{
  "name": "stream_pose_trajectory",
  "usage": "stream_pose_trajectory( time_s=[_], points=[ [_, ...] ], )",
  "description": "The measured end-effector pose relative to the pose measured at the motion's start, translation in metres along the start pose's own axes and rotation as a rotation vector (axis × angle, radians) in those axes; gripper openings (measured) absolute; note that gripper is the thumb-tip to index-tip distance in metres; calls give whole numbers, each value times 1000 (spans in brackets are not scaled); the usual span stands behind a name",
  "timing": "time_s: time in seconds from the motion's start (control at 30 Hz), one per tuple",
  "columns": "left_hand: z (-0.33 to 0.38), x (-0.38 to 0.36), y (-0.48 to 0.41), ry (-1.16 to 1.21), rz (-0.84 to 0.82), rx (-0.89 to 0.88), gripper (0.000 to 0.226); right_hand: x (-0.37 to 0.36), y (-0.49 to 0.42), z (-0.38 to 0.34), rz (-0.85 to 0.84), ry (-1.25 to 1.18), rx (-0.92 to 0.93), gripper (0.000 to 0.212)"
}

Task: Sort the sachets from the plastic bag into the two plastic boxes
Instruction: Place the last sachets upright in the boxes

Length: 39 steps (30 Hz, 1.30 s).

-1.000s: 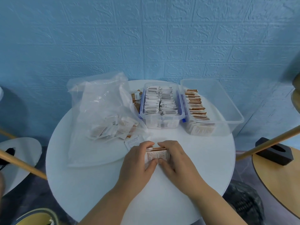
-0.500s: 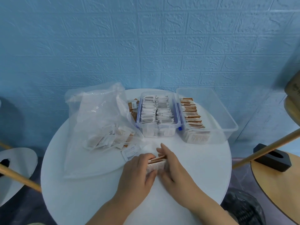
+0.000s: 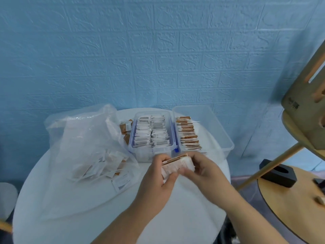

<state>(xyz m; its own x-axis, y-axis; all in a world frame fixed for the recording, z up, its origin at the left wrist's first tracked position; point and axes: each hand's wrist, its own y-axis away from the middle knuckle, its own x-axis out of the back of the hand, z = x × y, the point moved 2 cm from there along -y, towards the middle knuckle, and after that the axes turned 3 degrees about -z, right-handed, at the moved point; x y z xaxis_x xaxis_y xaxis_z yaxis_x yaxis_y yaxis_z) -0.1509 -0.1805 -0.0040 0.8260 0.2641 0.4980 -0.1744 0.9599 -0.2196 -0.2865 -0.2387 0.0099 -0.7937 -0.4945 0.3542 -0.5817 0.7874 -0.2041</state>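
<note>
Left hand (image 3: 156, 180) and right hand (image 3: 205, 171) gripping sachet stack (image 3: 174, 163), plastic bag (image 3: 79, 138) left, full box (image 3: 144, 154), clear box (image 3: 226, 138) behind

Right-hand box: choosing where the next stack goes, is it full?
Partly full: right-hand box holds one row of brown sachets along its left wall; the rest is bare.

white round table (image 3: 61, 231) | blue brick wall (image 3: 158, 50) | black block (image 3: 277, 175) on wooden board (image 3: 290, 208)

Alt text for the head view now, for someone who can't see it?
The left hand and right hand hold a stack of sachets over a white table, in front of two boxes: the left box packed with white sachets, the right box part-filled with brown ones. A plastic bag of loose sachets lies at left.
</note>
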Motion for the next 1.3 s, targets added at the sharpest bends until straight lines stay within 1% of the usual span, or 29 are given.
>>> stream_pose_trajectory(
  time_s=[0.1, 0.17, 0.23, 0.27, 0.37, 0.47, 0.57, 0.7, 0.87, 1.07, 1.2, 1.3],
  points=[
    [22, -16, -22, 22, -1, -26, 32, 38, -9, -10, 9, 96, -8, 22],
    [24, -25, -35, -106, 76, -95, 39, 69, -18, -15, 61, 164, -20, 20],
    [19, -33, -47, -300, 154, -176, 43, 99, -31, -17, 101, 321, -40, 19],
    [15, -36, -51, -361, 177, -188, 43, 112, -38, -17, 88, 418, -62, 20],
    [6, -45, -55, -366, 228, -168, 39, 135, -60, -9, -26, 677, -125, 23],
    [-2, -55, -53, -308, 303, -211, 32, 136, -76, -1, -183, 906, -112, 27],
    [-9, -62, -52, -285, 354, -233, 27, 127, -84, 3, -316, 1039, -103, 31],
    [-14, -66, -53, -323, 399, -270, 30, 119, -89, 9, -439, 1164, -117, 34],
    [-18, -67, -54, -342, 458, -319, 24, 113, -91, 14, -502, 1190, -126, 33],
    [-19, -68, -53, -363, 447, -324, 19, 111, -94, 14, -582, 1156, -158, 33],
    [-19, -68, -52, -383, 436, -311, 20, 114, -94, 10, -602, 1022, -215, 26],
    [-19, -68, -52, -391, 431, -303, 21, 115, -92, 7, -613, 983, -214, 22]
  ],
)
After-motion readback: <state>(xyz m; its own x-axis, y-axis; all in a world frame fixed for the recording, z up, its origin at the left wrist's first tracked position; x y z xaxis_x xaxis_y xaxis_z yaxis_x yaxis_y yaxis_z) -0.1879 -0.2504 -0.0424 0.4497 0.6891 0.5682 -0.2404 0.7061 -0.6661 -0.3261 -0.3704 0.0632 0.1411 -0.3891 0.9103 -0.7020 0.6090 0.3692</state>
